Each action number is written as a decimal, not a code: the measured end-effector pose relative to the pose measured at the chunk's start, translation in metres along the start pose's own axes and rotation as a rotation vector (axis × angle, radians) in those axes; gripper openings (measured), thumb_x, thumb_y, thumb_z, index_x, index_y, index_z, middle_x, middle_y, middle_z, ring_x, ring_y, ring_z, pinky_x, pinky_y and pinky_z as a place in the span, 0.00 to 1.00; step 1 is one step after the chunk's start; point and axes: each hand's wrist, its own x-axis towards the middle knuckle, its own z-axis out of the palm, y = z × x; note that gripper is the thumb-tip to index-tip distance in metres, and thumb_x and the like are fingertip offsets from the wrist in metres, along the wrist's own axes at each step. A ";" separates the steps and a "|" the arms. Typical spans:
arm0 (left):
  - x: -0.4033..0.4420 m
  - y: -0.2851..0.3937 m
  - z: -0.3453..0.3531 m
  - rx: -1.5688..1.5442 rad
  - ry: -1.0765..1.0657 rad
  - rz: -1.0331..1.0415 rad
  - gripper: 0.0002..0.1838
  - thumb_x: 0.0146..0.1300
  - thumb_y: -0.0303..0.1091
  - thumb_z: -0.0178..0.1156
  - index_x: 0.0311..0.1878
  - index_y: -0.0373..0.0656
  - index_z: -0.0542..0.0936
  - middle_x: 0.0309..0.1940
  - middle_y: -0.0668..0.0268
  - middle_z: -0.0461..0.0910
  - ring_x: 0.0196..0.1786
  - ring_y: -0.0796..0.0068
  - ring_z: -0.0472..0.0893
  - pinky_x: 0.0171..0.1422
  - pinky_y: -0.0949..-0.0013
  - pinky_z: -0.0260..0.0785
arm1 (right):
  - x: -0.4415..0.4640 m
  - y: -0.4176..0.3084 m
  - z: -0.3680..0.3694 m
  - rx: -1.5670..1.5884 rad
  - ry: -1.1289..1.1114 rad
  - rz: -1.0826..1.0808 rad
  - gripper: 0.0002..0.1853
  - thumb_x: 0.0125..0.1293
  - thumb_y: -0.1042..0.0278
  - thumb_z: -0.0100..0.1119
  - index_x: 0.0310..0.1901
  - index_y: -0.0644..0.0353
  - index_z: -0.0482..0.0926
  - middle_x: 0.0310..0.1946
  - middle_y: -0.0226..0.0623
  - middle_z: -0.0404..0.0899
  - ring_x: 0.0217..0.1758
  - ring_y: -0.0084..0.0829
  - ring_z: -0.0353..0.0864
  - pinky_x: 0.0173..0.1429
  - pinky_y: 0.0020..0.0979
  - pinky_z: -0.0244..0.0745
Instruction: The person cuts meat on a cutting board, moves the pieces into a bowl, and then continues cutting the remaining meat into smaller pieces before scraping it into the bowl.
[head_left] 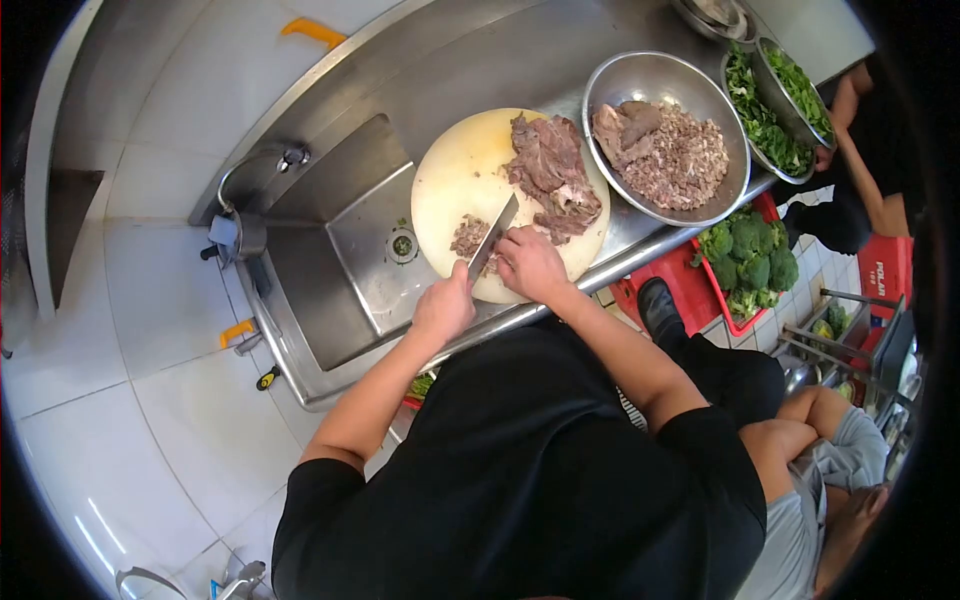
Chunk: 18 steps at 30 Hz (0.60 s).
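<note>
My left hand (445, 305) is closed around the handle of a knife (493, 240), its blade resting edge-down across a round cutting board (435, 190). My right hand (530, 263) sits just right of the blade, fingers curled and pressed down on meat that they mostly hide. Left of the blade lies a small heap of chopped meat (466, 236). A large dark cooked slab of meat (550, 165) covers the board's far right part. Beside the board, a steel bowl (612, 80) holds chopped meat (690, 155) and a larger uncut chunk (628, 132).
The board overlaps a steel sink (345, 260) with a tap (290, 158). Bowls of leafy greens (765, 120) stand at the far right. Below the counter is a red crate of broccoli (745, 255). One person's arm (860, 160) is near the greens; another person (820, 470) sits at lower right.
</note>
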 end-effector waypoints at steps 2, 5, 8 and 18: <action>-0.003 -0.003 -0.014 -0.001 -0.014 0.033 0.12 0.78 0.37 0.53 0.55 0.40 0.69 0.35 0.37 0.85 0.43 0.29 0.85 0.51 0.33 0.75 | -0.003 -0.005 -0.006 0.073 0.005 0.038 0.14 0.61 0.65 0.67 0.48 0.58 0.84 0.47 0.42 0.80 0.54 0.46 0.81 0.61 0.44 0.79; -0.015 -0.005 -0.028 -0.005 0.014 0.066 0.11 0.79 0.37 0.53 0.54 0.40 0.69 0.34 0.37 0.85 0.42 0.29 0.85 0.50 0.33 0.75 | -0.006 -0.011 -0.013 0.145 0.057 0.071 0.17 0.60 0.62 0.69 0.49 0.59 0.83 0.48 0.43 0.80 0.54 0.47 0.81 0.61 0.45 0.79; -0.033 -0.005 -0.026 -0.010 0.017 0.050 0.11 0.79 0.37 0.52 0.54 0.41 0.69 0.33 0.37 0.85 0.42 0.30 0.85 0.49 0.32 0.74 | -0.009 -0.009 -0.013 0.101 0.040 0.035 0.20 0.59 0.60 0.71 0.50 0.60 0.82 0.48 0.43 0.79 0.55 0.48 0.80 0.62 0.45 0.78; -0.054 -0.017 -0.029 0.088 0.007 -0.031 0.10 0.79 0.38 0.53 0.52 0.41 0.71 0.30 0.39 0.85 0.38 0.31 0.85 0.46 0.34 0.76 | -0.005 -0.031 0.001 -0.052 0.029 0.135 0.30 0.58 0.49 0.72 0.54 0.64 0.78 0.52 0.46 0.75 0.61 0.48 0.74 0.67 0.46 0.71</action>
